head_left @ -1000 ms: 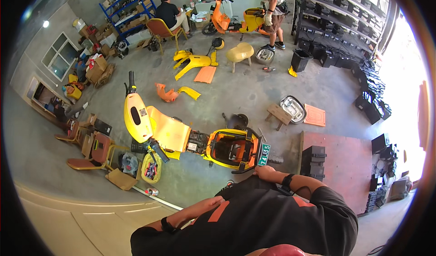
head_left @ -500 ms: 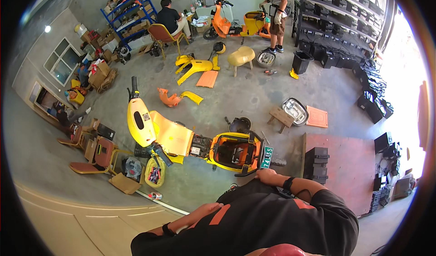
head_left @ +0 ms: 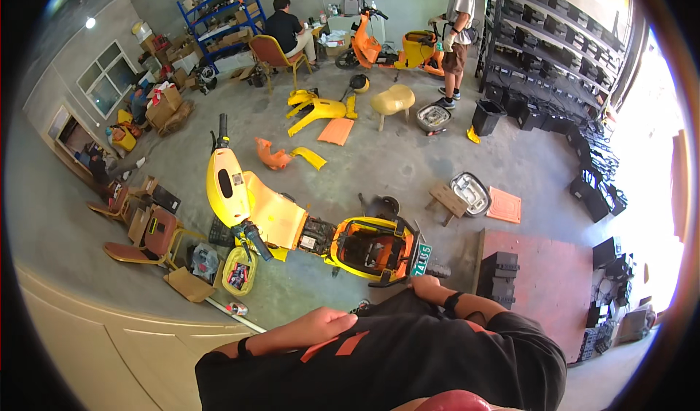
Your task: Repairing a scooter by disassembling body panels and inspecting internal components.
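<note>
My left hand point(head_left: 322, 326) is held in front of my dark shirt, thumb on top and fingers curled, with nothing seen in it. My right hand point(head_left: 426, 288) is closed at the rear end of a yellow scooter point(head_left: 230, 185), just below its green licence plate point(head_left: 421, 259). What those fingers grip, if anything, is hidden. The scooter's seat is off, so its orange storage well point(head_left: 357, 250) lies open, with a black grab rail point(head_left: 388, 281) around the back. An orange panel point(head_left: 275, 210) covers the footboard area.
A yellow basket point(head_left: 239, 271) stands by the front wheel. Black battery boxes point(head_left: 499, 272) rest on a reddish board point(head_left: 547, 280). A wooden stool point(head_left: 447, 201) and loose yellow panels point(head_left: 321, 110) lie farther off. Two people point(head_left: 284, 30) point(head_left: 458, 35) are at the back.
My left hand has risen and moved left, showing more of its thumb and fingers. My right hand stays near the licence plate. The view has shifted slightly, and the standing person has shifted stance.
</note>
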`<move>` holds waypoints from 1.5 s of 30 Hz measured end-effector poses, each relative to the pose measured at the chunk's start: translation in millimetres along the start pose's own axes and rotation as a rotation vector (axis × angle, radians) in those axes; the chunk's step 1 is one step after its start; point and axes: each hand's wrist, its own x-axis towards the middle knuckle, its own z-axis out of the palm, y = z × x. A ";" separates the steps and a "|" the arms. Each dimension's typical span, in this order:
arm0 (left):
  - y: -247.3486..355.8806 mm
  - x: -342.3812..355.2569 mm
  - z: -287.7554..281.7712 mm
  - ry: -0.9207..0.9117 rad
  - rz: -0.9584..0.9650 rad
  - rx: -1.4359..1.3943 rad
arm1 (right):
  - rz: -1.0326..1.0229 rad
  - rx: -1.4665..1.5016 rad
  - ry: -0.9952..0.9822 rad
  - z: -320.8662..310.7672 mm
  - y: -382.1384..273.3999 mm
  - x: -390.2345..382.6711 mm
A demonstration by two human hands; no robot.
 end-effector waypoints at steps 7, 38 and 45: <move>5.2 4.7 -9.7 -0.063 -0.022 -0.130 | -0.036 0.311 -0.316 12.2 24.0 -31.8; -2.3 17.8 -6.9 -0.146 -0.064 -0.363 | -0.174 0.454 -0.329 -106.8 6.2 -186.1; -9.4 21.1 -7.0 -0.095 -0.012 -0.338 | -0.256 0.665 -0.542 -117.6 6.0 -208.0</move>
